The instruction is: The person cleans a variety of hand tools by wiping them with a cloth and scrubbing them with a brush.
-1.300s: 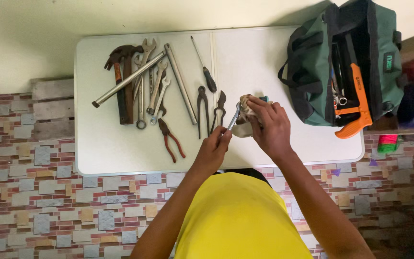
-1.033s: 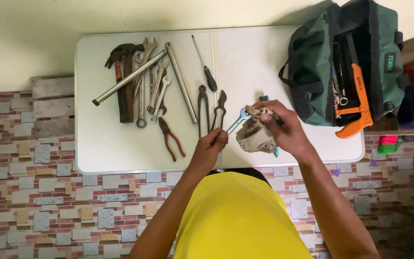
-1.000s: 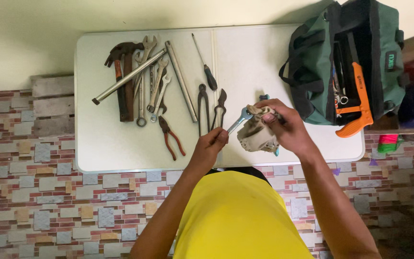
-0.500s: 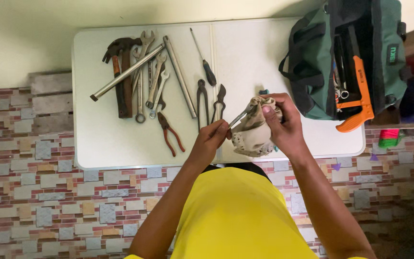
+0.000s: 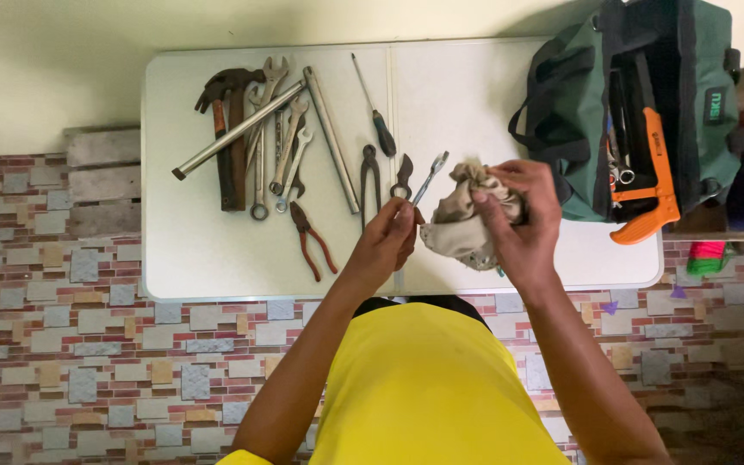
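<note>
Left hand pinches a small wrench by its lower end; right hand grips a bunched beige rag.

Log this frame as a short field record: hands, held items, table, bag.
left hand: left hand grips small wrench by its lower end
right hand: right hand clutches beige rag, just beside the wrench tip
table: white folding table; hammer, steel pipe, spanners, red-handled pliers, pincers, screwdriver
bag: green tool bag, open, on the table's right end
</note>
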